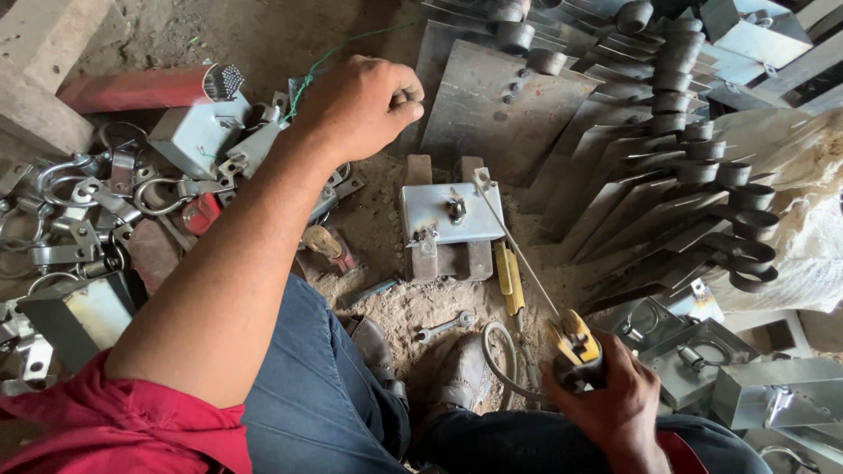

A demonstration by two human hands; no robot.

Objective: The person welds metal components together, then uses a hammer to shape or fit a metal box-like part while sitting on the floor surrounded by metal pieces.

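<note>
My right hand [615, 399] grips a yellow and black electrode holder [575, 342]; its thin welding rod [518, 250] slants up to the top edge of a small grey steel plate [452, 211] resting on two wooden blocks on the sandy floor. A small metal fitting [456, 206] sits on that plate. My left hand [364, 105] is stretched forward, fingers closed, over the near edge of a large flat steel sheet [509, 114]; what it holds is hidden. My shoes [457, 373] and blue trousers are below.
Rows of steel hinge plates with rolled barrels [694, 167] lean at the right. Shackles, clamps and brackets [97, 206] lie piled at the left beside a grey box [189, 132] and a red tube [140, 88]. A spanner [443, 326] and yellow-handled tool [509, 276] lie on the sand.
</note>
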